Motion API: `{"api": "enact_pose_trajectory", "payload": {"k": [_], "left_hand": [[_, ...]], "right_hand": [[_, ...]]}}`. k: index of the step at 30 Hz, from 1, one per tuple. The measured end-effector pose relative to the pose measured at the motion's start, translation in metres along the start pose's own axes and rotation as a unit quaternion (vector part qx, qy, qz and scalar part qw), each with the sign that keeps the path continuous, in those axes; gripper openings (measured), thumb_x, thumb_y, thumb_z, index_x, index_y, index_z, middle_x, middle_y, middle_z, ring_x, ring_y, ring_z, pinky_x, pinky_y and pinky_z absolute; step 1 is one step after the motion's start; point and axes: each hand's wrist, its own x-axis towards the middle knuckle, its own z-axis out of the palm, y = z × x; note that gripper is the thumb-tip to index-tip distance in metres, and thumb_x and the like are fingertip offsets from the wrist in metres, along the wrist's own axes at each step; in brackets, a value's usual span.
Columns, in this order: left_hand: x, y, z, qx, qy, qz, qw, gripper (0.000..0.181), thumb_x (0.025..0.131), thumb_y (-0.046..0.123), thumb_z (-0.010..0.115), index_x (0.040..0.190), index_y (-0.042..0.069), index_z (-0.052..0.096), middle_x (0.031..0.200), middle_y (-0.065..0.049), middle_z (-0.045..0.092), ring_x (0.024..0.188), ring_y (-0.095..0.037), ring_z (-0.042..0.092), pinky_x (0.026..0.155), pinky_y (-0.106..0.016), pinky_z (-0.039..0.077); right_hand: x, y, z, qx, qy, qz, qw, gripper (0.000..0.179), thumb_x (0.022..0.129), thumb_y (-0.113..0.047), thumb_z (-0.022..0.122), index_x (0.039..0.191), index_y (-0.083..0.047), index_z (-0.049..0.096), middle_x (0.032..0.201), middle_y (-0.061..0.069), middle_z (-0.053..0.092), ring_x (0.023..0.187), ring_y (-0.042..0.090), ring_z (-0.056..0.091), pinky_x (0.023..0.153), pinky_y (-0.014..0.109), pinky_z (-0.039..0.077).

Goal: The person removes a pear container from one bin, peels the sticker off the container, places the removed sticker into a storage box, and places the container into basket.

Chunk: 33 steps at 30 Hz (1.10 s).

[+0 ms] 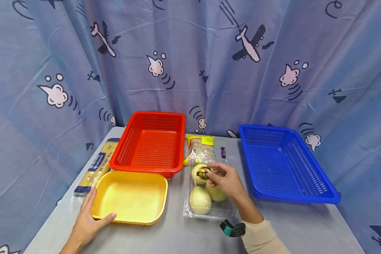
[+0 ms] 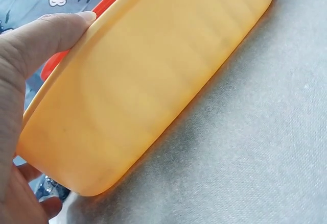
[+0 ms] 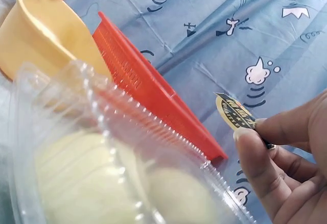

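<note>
My left hand (image 1: 88,222) grips the near left corner of a yellow plastic basin (image 1: 130,197), its thumb resting on the rim in the left wrist view. Between thumb and forefinger, my right hand (image 1: 225,180) pinches a black-and-gold oval sticker (image 3: 232,113) with printed characters. That hand is over a clear plastic box (image 1: 187,208) in the head view. Inside the box are three round, pale yellow-green fruits (image 1: 200,200). In the right wrist view, the sticker is apart from the box's ridged edge.
Behind the basin stands a red basket (image 1: 155,150), with a long blue-and-yellow packet (image 1: 96,165) on its left. A blue basket (image 1: 276,165) is at right. Beyond the box lie a yellow-and-clear bag (image 1: 201,145) and a small purple wrapped candy (image 1: 223,152). A patterned curtain (image 1: 190,70) hangs behind.
</note>
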Motion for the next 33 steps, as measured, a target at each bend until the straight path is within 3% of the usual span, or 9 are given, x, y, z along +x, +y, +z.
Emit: {"api": "enact_pose_trajectory", "payload": {"k": [14, 19, 33], "left_hand": [[0.000, 0.001, 0.000, 0.001, 0.005, 0.004, 1.0000, 0.117, 0.076, 0.038, 0.081, 0.154, 0.002, 0.001, 0.157, -0.025, -0.002, 0.139, -0.050, 0.005, 0.103, -0.069, 0.011], [-0.001, 0.001, 0.000, 0.001, 0.000, -0.007, 1.0000, 0.118, 0.077, 0.039, 0.081, 0.154, 0.004, -0.001, 0.157, -0.024, -0.004, 0.139, -0.049, 0.003, 0.103, -0.069, 0.011], [-0.001, 0.001, 0.001, 0.001, 0.005, 0.006, 1.0000, 0.117, 0.077, 0.038, 0.080, 0.153, 0.001, 0.000, 0.157, -0.025, -0.003, 0.139, -0.049, 0.004, 0.104, -0.068, 0.010]], "right_hand": [[-0.005, -0.025, 0.006, -0.019, -0.010, -0.012, 0.9997, 0.024, 0.086, 0.011, 0.064, 0.111, 0.012, 0.062, 0.077, 0.017, 0.060, 0.060, 0.018, 0.062, 0.056, 0.030, 0.055], [-0.008, -0.029, 0.009, -0.015, -0.015, -0.019, 0.9996, 0.025, 0.085, 0.013, 0.064, 0.109, 0.014, 0.062, 0.076, 0.018, 0.061, 0.059, 0.017, 0.062, 0.056, 0.030, 0.055], [-0.015, -0.041, 0.020, -0.007, -0.029, -0.047, 0.9984, 0.024, 0.085, 0.012, 0.064, 0.109, 0.013, 0.062, 0.077, 0.019, 0.062, 0.059, 0.017, 0.062, 0.055, 0.033, 0.056]]}}
